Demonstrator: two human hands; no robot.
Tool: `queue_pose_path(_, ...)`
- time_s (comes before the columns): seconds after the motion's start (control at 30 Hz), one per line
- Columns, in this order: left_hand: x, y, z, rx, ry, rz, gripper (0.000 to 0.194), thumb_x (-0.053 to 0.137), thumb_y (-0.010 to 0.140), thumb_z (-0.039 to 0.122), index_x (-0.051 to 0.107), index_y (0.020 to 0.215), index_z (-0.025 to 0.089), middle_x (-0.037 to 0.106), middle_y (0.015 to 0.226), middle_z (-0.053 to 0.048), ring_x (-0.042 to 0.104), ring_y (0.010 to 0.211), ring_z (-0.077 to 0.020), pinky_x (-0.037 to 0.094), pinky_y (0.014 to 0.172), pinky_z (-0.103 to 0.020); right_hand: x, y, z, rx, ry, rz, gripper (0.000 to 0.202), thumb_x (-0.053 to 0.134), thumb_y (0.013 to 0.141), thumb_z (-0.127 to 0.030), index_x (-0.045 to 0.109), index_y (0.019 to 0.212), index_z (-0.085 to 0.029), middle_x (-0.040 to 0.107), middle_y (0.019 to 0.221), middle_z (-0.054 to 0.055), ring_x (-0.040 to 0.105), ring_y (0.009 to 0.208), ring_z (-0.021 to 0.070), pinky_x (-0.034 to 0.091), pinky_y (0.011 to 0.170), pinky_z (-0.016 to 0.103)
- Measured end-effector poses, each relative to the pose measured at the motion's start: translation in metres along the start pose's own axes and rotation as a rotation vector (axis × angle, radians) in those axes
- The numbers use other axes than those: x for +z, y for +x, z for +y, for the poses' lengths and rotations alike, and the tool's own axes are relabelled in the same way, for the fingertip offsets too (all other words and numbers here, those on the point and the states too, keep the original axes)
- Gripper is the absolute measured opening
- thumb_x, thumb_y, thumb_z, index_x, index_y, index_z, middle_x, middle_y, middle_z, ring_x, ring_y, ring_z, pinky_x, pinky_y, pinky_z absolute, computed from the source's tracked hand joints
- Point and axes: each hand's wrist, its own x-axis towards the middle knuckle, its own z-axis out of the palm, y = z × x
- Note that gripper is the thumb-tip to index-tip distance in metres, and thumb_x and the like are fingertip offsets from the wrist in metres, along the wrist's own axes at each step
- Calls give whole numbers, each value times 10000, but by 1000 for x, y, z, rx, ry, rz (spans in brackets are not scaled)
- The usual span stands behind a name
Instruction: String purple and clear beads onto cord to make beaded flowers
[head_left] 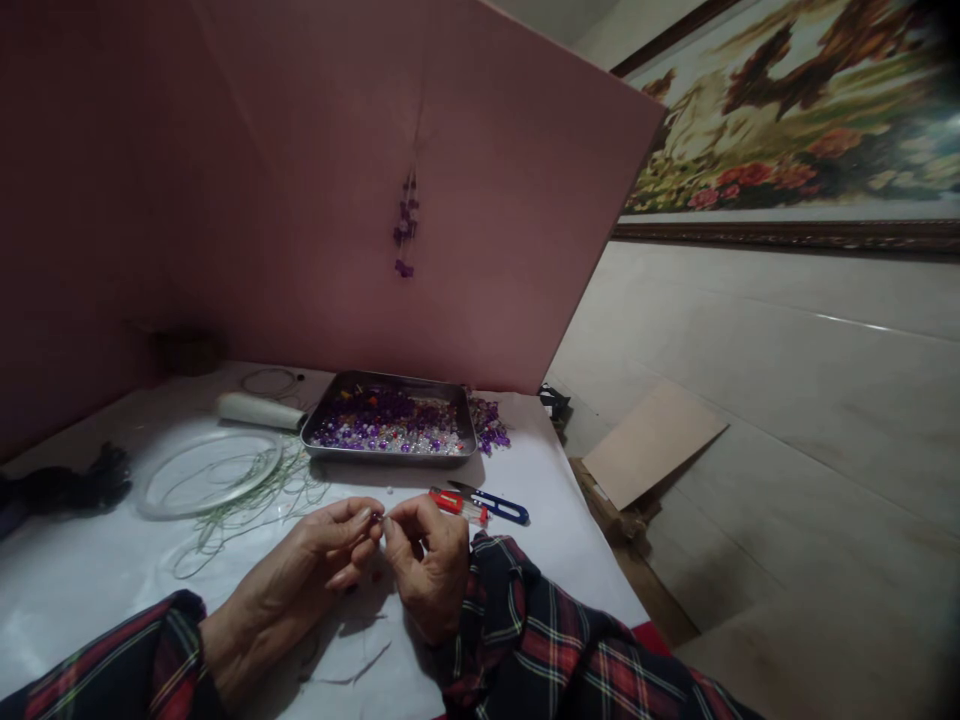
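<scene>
My left hand (pixel 315 560) pinches a small dark bead (pixel 376 517) between thumb and forefinger, its other fingers loosely curled. Against it, my right hand (pixel 429 560) is closed in a pinch at the same bead; anything finer between those fingertips is too small to make out. Just beyond the hands is a metal tray (pixel 390 460) of purple, clear and a few orange beads. Blue-handled thread snips (pixel 499 506) and a red-handled tool (pixel 448 500) lie right beside my right hand. Thin dark strands (pixel 360 672) rest on the white surface below the hands.
Loose purple beads (pixel 491 425) lie right of the tray. To the left are a clear ring (pixel 150 485), tangled green cord (pixel 251 505), a pale cone-shaped roll (pixel 259 410) and a black object (pixel 105 480). A purple bead strand (pixel 406 225) hangs on the pink panel (pixel 495 250) behind.
</scene>
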Motion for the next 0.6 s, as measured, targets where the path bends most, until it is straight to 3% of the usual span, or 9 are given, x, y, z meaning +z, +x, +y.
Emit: queue_pose_path(0.6, 0, 1, 0, 5, 8, -43, 89, 726, 696, 173, 675, 707, 101, 485, 566, 13, 379, 473, -48, 266, 382, -142, -1, 0, -1, -4, 52, -27, 155, 518, 821, -263, 596, 720, -175, 646, 555, 8, 537, 425, 106, 356, 429, 206)
